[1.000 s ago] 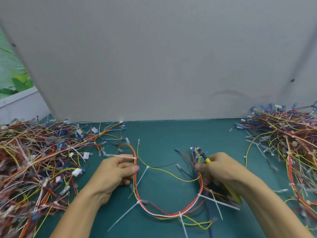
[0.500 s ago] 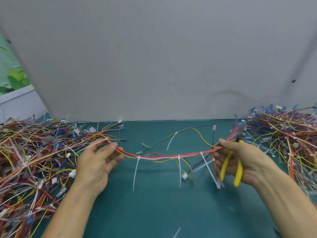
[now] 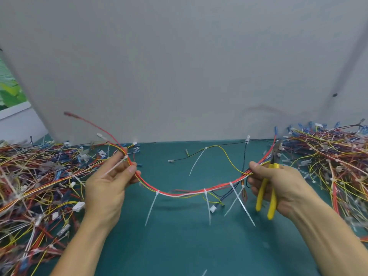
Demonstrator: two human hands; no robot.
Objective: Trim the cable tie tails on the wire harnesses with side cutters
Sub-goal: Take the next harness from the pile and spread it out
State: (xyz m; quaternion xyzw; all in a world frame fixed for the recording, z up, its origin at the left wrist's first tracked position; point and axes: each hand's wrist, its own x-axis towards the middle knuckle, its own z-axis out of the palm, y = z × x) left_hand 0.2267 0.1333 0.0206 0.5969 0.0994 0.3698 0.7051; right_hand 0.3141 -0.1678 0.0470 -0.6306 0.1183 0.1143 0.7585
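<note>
Sagging red harness [image 3: 180,193], untrimmed white ties [image 3: 151,209], yellow cutters [image 3: 260,193]

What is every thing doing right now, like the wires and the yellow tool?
wire harness, held between both hands, sagging in the middle
cable tie tails, uncut, hanging down
side cutters, gripped, jaws pointing up
left hand, pinches wire harness
right hand, holds side cutters and harness

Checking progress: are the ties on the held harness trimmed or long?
Long, untrimmed: white tie tails hang from the harness between left hand and right hand, which holds the cutters.
</note>
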